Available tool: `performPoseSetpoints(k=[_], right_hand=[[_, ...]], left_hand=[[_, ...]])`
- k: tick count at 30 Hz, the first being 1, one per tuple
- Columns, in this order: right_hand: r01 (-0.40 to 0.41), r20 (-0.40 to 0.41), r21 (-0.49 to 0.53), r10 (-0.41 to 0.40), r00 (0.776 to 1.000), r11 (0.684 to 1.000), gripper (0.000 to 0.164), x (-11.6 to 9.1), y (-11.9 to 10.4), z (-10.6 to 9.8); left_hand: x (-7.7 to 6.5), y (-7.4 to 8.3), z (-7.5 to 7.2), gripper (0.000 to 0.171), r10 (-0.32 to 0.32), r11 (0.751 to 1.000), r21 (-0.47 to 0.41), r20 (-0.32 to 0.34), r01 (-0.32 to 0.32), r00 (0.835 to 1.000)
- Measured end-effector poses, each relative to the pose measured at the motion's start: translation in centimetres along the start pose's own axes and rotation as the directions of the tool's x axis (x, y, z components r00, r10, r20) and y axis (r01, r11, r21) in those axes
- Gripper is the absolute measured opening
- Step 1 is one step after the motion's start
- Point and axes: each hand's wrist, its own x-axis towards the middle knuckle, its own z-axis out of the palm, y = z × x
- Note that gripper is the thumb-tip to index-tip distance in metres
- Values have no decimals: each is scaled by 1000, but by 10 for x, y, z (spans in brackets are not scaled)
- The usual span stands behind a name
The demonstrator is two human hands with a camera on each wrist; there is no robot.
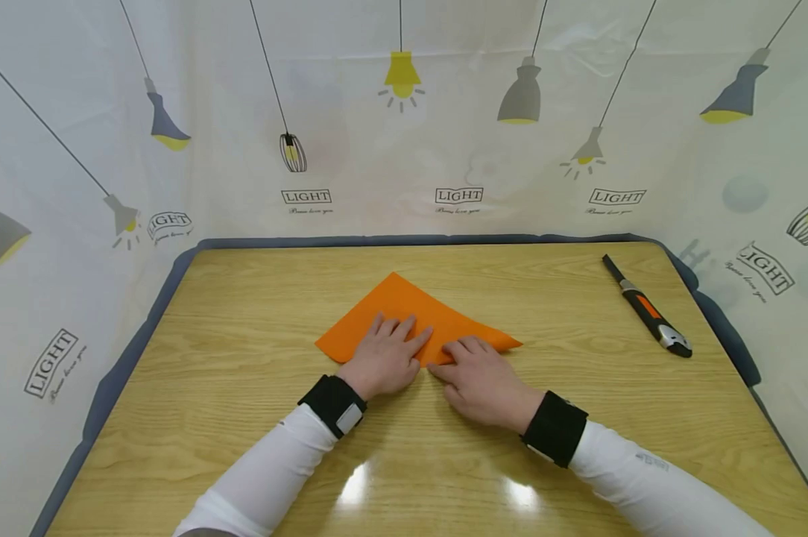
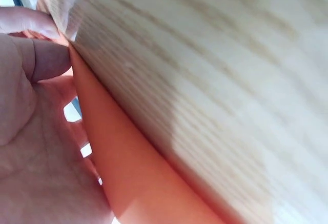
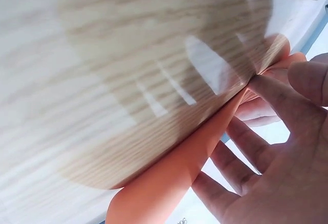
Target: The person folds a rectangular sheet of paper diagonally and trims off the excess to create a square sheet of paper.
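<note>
A sheet of orange paper (image 1: 394,294), folded over into a rough triangle, lies on the wooden table with its peak pointing away from me. My left hand (image 1: 382,359) rests on its near part, fingers spread and fairly straight, the thumb at the folded edge. Close beside it, my right hand (image 1: 483,382) presses the right half near the same edge with extended, slightly bent fingers. Along that edge the paper (image 2: 120,152) bulges up as a rounded fold in the left wrist view. In the right wrist view, the fingertips (image 3: 256,83) touch the paper where the fold narrows.
A utility knife (image 1: 648,307) with a black and orange handle lies at the back right of the table (image 1: 243,298). Behind and at the sides hangs a white curtain (image 1: 350,149) printed with lamps. A dark blue edge (image 1: 404,241) borders the tabletop.
</note>
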Motion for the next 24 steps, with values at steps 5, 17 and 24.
performPoseSetpoints(k=[5, 17, 24], right_hand=[[26, -13, 5, -26, 1000, 1000, 38, -1, 0, -2], [43, -54, -20, -44, 998, 999, 38, -4, 1, 1], [39, -49, -13, -39, 998, 999, 38, -3, 0, 2]], left_hand=[[-4, 6, 2, 56, 12, 995, 101, -48, -7, 999], [-47, 40, 10, 51, 139, 962, 255, -145, -99, 980], [-50, 42, 15, 52, 147, 965, 239, -152, -108, 977]])
